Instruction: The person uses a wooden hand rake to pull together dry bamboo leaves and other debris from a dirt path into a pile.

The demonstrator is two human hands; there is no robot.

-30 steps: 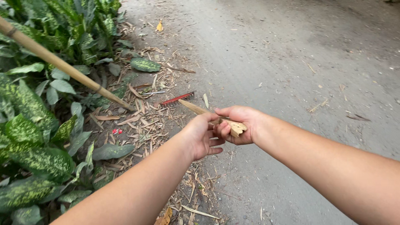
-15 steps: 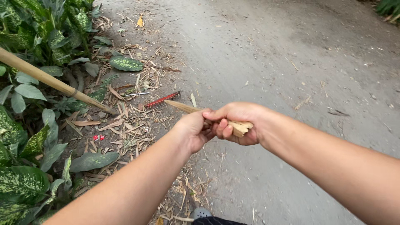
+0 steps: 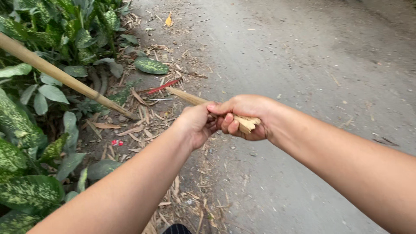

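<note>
Both hands close around one short pale wooden stick (image 3: 187, 97) with a splintered near end. My left hand (image 3: 196, 125) grips it just ahead of my right hand (image 3: 242, 117), the two fists touching. The frayed end pokes out past my right fingers. The stick's far tip points up and left over the dry litter on the ground.
A long bamboo pole (image 3: 60, 76) slants from the upper left down into the leaf litter. Spotted green plants (image 3: 26, 130) fill the left side. A thin red strip (image 3: 162, 86) lies beside the stick's tip. Bare grey ground (image 3: 312, 52) spreads to the right.
The view has drifted slightly, so the pole and plants sit a little differently in frame. My two hands keep the same grip on the stick, shifted a bit to the right.
</note>
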